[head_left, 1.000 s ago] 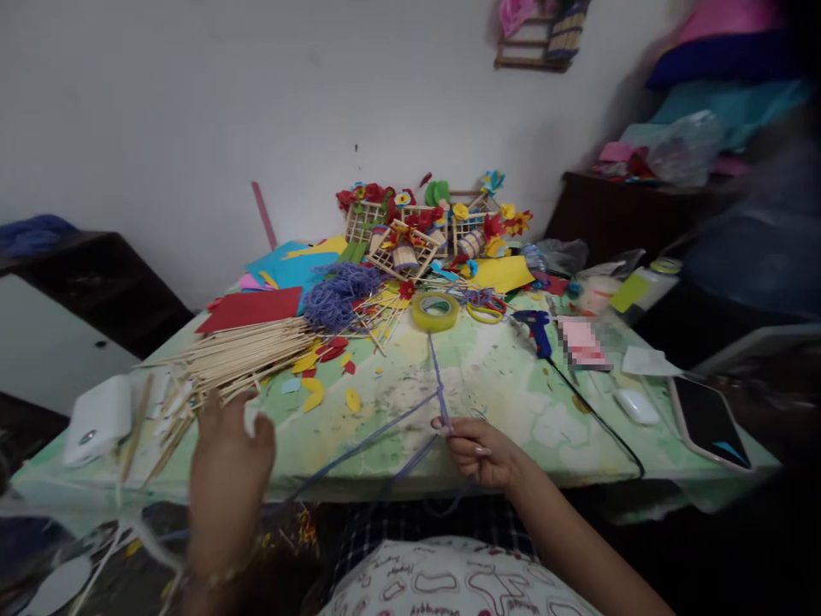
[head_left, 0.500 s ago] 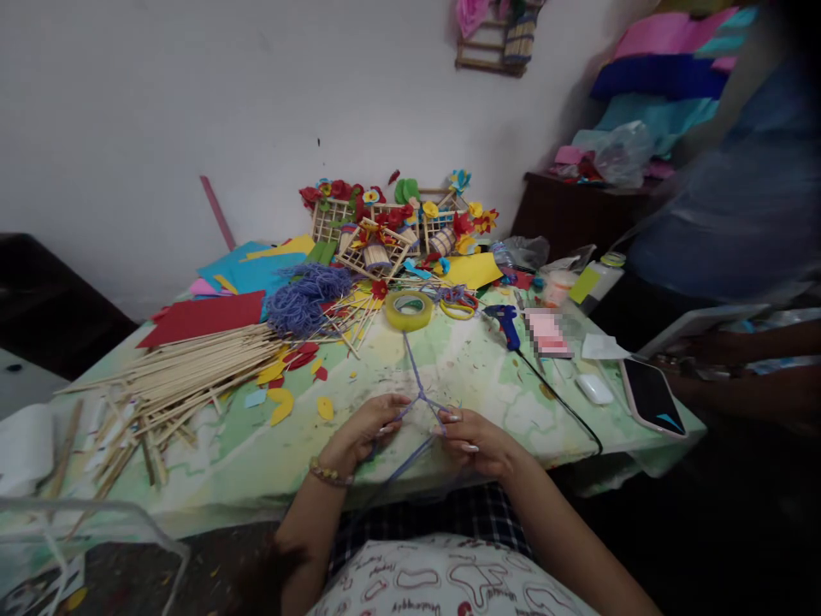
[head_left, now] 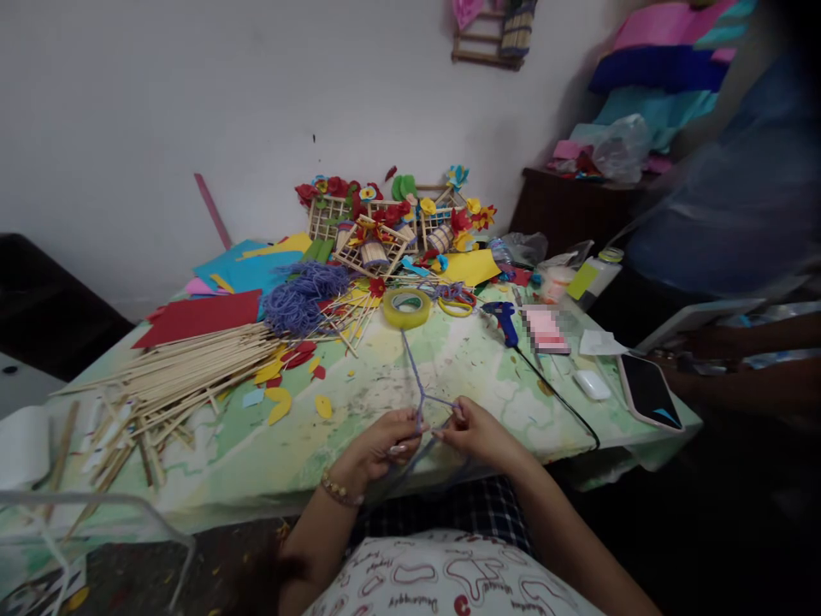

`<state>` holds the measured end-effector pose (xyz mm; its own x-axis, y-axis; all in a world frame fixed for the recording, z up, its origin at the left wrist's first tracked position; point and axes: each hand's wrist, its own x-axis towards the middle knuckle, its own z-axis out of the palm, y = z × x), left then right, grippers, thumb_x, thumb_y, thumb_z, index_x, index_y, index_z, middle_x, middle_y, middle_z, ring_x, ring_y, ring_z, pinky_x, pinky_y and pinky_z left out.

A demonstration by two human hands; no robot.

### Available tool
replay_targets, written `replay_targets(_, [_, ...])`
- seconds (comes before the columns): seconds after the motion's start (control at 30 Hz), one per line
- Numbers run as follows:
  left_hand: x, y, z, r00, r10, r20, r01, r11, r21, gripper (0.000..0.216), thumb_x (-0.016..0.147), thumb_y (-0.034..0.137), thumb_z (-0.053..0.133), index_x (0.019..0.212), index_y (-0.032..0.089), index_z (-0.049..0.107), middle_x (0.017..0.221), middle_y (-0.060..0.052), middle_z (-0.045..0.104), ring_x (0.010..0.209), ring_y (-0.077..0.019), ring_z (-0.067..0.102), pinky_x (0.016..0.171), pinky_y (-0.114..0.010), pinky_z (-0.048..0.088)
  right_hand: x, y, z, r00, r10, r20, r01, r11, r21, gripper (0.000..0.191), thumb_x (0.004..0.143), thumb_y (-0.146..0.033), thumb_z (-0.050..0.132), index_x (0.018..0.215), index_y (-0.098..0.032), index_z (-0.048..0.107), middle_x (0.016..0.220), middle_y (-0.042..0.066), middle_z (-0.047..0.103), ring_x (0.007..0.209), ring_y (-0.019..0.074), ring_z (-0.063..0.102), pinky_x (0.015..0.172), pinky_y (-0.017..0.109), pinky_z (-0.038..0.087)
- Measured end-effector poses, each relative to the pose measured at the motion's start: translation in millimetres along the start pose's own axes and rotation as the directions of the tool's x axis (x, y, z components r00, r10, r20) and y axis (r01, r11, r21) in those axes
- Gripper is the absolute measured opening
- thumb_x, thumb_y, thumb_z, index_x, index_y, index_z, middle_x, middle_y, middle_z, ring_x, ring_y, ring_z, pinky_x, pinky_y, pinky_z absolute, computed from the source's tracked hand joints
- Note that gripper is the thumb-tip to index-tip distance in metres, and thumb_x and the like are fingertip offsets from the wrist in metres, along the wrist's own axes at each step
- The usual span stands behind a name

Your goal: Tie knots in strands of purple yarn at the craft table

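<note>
A braid of purple yarn (head_left: 413, 364) runs from under a roll of clear yellowish tape (head_left: 406, 309) toward me and splits into strands near the table's front. My left hand (head_left: 385, 441) pinches strands just below the split. To its right, my right hand (head_left: 475, 432) is closed on another strand, pulled out sideways and taut. Loose yarn ends hang down between and below both hands, partly hidden by the fingers. A tangled heap of purple yarn (head_left: 304, 298) lies left of the tape.
Bamboo sticks (head_left: 186, 376) are piled at left beside red paper (head_left: 202, 319). Stick frames with paper flowers (head_left: 372, 227) stand at the back. Scissors (head_left: 457, 304), a blue glue gun (head_left: 504, 321) and a phone (head_left: 651, 392) lie at right. Another person (head_left: 724, 188) is at far right.
My left hand has shifted right to just under the split. My right hand has moved slightly right and up, drawing its strand out sideways.
</note>
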<state>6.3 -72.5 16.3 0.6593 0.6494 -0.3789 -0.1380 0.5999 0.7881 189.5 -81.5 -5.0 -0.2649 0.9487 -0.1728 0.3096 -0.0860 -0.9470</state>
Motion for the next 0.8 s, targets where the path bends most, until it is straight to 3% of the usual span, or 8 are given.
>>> replay_targets(0.17, [-4.1,-0.8,-9.5,0.959,0.104,-0.265,-0.035,0.967,0.252,0.034,0.058,0.020,0.059,0.060,0.021,0.025,0.041,0.012,0.025,0.036,-0.0026,0.019,0.037,-0.018,0.009,-19.4,-7.4,-50.5,0.997,0.057,-0.055,-0.071,0.952,-0.297,0.038,0.079,-0.050,0.039,0.061,-0.017,0.045,0.054,-0.003,0.045,0.052,0.0101,0.040,0.051,0.023,0.031])
replay_targets(0.27, [-3.3,-4.4,-15.5,0.909,0.164,-0.383,0.010,0.910,0.414,0.026,0.057,0.015,0.051,0.059,0.020,0.026,0.043,0.011,0.023,0.037,-0.0036,0.019,0.038,-0.019,0.010,-30.7,-3.7,-86.9,0.975,0.104,-0.198,-0.179,0.892,-0.415,0.047,0.081,-0.053,0.032,0.061,-0.016,0.052,0.056,0.001,0.050,0.055,0.0128,0.045,0.054,0.026,0.033])
replay_targets(0.4, [2.9,-15.1,-21.9,0.871,0.275,-0.408,0.035,0.792,0.609,0.019,0.057,0.014,0.047,0.058,0.020,0.029,0.047,0.009,0.025,0.042,-0.0053,0.020,0.040,-0.020,0.012,-40.3,8.9,-113.4,0.900,0.135,-0.414,-0.381,0.703,-0.600,0.047,0.081,-0.050,0.032,0.060,-0.016,0.056,0.062,0.007,0.056,0.060,0.0177,0.050,0.056,0.029,0.034])
replay_targets(0.5, [7.7,-21.6,-23.8,0.860,0.339,-0.382,0.023,0.721,0.692,0.016,0.058,0.014,0.046,0.057,0.019,0.031,0.052,0.007,0.028,0.047,-0.0057,0.023,0.042,-0.020,0.015,-36.8,10.3,-101.5,0.824,-0.057,-0.563,-0.454,0.527,-0.718,0.033,0.078,-0.042,0.043,0.069,-0.014,0.059,0.079,0.014,0.057,0.077,0.0253,0.052,0.067,0.035,0.036])
replay_targets(0.57, [9.3,-23.3,-23.5,0.866,0.344,-0.364,0.013,0.711,0.703,0.015,0.059,0.015,0.045,0.058,0.019,0.031,0.055,0.007,0.029,0.049,-0.0059,0.024,0.044,-0.020,0.017,-27.8,4.6,-79.3,0.802,-0.229,-0.552,-0.384,0.511,-0.769,0.025,0.075,-0.035,0.050,0.082,-0.012,0.060,0.092,0.017,0.056,0.089,0.0290,0.049,0.076,0.040,0.036])
replay_targets(0.67, [9.8,-23.8,-22.3,0.866,0.353,-0.353,-0.005,0.713,0.701,0.014,0.059,0.014,0.044,0.059,0.018,0.031,0.055,0.007,0.029,0.050,-0.0060,0.025,0.044,-0.020,0.018,-5.3,-7.4,-35.5,0.851,-0.399,-0.340,-0.017,0.627,-0.779,0.029,0.074,-0.026,0.053,0.100,-0.013,0.054,0.104,0.014,0.053,0.101,0.0266,0.045,0.087,0.039,0.034])
replay_targets(0.73, [9.9,-24.2,-21.9,0.864,0.358,-0.353,-0.021,0.727,0.686,0.013,0.059,0.014,0.044,0.059,0.018,0.032,0.055,0.007,0.030,0.049,-0.0059,0.025,0.044,-0.020,0.018,13.7,-11.4,-6.9,0.879,-0.447,-0.167,0.235,0.710,-0.663,0.038,0.073,-0.021,0.053,0.110,-0.015,0.048,0.111,0.012,0.051,0.106,0.0233,0.043,0.090,0.037,0.034])
replay_targets(0.8, [9.9,-25.0,-22.2,0.872,0.342,-0.349,-0.041,0.764,0.644,0.013,0.059,0.014,0.045,0.060,0.019,0.032,0.053,0.008,0.030,0.047,-0.0055,0.024,0.043,-0.020,0.018,33.0,-10.3,16.2,0.902,-0.427,-0.065,0.343,0.800,-0.493,0.049,0.069,-0.017,0.056,0.116,-0.016,0.043,0.112,0.011,0.051,0.105,0.0209,0.045,0.090,0.036,0.035])
